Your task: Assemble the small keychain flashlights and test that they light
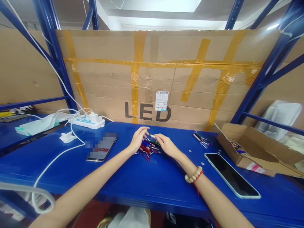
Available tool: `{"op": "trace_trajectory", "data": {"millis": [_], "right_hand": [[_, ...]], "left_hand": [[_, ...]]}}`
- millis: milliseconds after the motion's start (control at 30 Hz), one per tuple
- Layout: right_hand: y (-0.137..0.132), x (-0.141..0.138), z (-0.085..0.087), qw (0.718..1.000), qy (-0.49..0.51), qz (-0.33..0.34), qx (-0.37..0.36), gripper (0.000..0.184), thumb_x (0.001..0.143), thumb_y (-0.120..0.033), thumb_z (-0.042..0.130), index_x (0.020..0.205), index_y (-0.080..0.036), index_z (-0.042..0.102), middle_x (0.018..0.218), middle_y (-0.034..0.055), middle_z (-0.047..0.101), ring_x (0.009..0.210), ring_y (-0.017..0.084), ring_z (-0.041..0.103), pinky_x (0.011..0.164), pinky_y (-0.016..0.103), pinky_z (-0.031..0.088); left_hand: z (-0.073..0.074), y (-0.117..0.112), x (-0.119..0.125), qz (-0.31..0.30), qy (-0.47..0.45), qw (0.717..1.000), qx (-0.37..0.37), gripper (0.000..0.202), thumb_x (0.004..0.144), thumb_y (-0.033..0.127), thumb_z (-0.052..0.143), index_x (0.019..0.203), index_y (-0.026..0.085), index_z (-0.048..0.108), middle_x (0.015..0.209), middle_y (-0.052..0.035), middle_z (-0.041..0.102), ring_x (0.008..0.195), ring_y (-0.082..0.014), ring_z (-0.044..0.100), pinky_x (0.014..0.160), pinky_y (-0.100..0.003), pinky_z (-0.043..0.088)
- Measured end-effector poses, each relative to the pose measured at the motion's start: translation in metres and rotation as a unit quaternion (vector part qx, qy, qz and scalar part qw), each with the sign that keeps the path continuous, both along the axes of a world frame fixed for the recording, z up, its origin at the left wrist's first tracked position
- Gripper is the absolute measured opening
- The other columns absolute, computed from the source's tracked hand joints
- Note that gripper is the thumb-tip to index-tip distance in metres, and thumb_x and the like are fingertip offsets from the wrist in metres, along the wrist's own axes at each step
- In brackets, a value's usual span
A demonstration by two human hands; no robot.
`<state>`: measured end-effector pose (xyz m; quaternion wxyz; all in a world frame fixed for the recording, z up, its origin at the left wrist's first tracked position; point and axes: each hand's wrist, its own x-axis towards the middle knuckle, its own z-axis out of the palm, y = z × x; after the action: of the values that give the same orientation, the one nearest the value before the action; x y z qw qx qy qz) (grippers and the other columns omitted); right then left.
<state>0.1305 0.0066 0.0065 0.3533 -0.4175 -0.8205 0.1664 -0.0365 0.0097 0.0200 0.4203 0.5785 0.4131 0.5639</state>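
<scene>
My right hand (pixel 167 145) pinches a small silver cylinder (pixel 152 136), like a slim keychain flashlight, between thumb and fingertips. Close to its other end is my left hand (pixel 139 139), its fingers stretched out and apart; whether they touch the cylinder is hard to see. Beneath both hands lies a loose pile of small metal tubes (pixel 147 146) in red, blue, purple and green, several with carabiner clips. A red carabiner (pixel 146 155) sticks out toward me. The pile is partly hidden by my fingers.
A few similar tubes (pixel 201 139) lie to the right, beside an open cardboard box (pixel 251 148). A light-framed phone (pixel 232 175) is nearer. On the left are another phone (pixel 102 148), a white power strip (pixel 87 121) and cables. A large carton (pixel 111 85) backs the blue shelf (pixel 142 180).
</scene>
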Motion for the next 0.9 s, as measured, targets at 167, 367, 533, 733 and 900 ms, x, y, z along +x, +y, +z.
{"op": "trace_trajectory", "data": {"millis": [167, 367, 533, 733, 900], "right_hand": [[0.0008, 0.0012, -0.0005, 1.0, -0.01, 0.009, 0.014, 0.032, 0.093, -0.029, 0.034, 0.107, -0.02, 0.061, 0.1, 0.0052, 0.063, 0.091, 0.016, 0.057, 0.085, 0.03, 0.042], [-0.002, 0.0003, 0.0013, 0.999, -0.032, -0.004, 0.025, 0.03, 0.092, -0.034, 0.039, 0.104, -0.021, 0.063, 0.095, 0.0039, 0.063, 0.086, 0.014, 0.058, 0.082, 0.028, 0.042], [-0.0054, -0.0002, 0.0056, 0.996, -0.071, -0.031, 0.039, 0.031, 0.093, -0.035, 0.036, 0.102, -0.024, 0.063, 0.096, 0.0028, 0.064, 0.089, 0.015, 0.058, 0.077, 0.028, 0.041], [-0.0028, 0.0021, 0.004, 0.997, -0.062, -0.039, 0.023, 0.031, 0.093, -0.036, 0.035, 0.105, -0.026, 0.063, 0.098, 0.0021, 0.063, 0.09, 0.015, 0.058, 0.078, 0.028, 0.042], [-0.0006, 0.0035, 0.0023, 0.998, -0.058, -0.023, 0.03, 0.031, 0.092, -0.035, 0.037, 0.102, -0.026, 0.065, 0.092, 0.0017, 0.063, 0.085, 0.014, 0.058, 0.079, 0.027, 0.042]], "left_hand": [[0.0054, -0.0013, -0.002, 0.014, -0.089, 0.993, -0.071, 0.028, 0.074, 0.029, 0.04, 0.086, 0.016, 0.062, 0.073, -0.0028, 0.059, 0.063, -0.012, 0.053, 0.055, -0.021, 0.037], [0.0082, -0.0045, -0.0006, 0.01, -0.106, 0.991, -0.082, 0.028, 0.07, 0.029, 0.041, 0.084, 0.015, 0.06, 0.072, -0.0032, 0.059, 0.063, -0.0125, 0.054, 0.055, -0.021, 0.038], [0.0078, -0.004, 0.0001, 0.017, -0.107, 0.99, -0.09, 0.028, 0.071, 0.03, 0.04, 0.084, 0.015, 0.06, 0.072, -0.0033, 0.059, 0.062, -0.0121, 0.053, 0.055, -0.021, 0.038], [0.0072, -0.0036, -0.0001, 0.016, -0.108, 0.99, -0.087, 0.028, 0.07, 0.033, 0.042, 0.082, 0.015, 0.06, 0.072, -0.0035, 0.059, 0.063, -0.0128, 0.054, 0.055, -0.022, 0.038], [0.007, -0.0032, 0.0002, 0.013, -0.107, 0.99, -0.091, 0.028, 0.07, 0.033, 0.042, 0.082, 0.015, 0.06, 0.071, -0.0037, 0.059, 0.062, -0.013, 0.054, 0.054, -0.023, 0.038]]}}
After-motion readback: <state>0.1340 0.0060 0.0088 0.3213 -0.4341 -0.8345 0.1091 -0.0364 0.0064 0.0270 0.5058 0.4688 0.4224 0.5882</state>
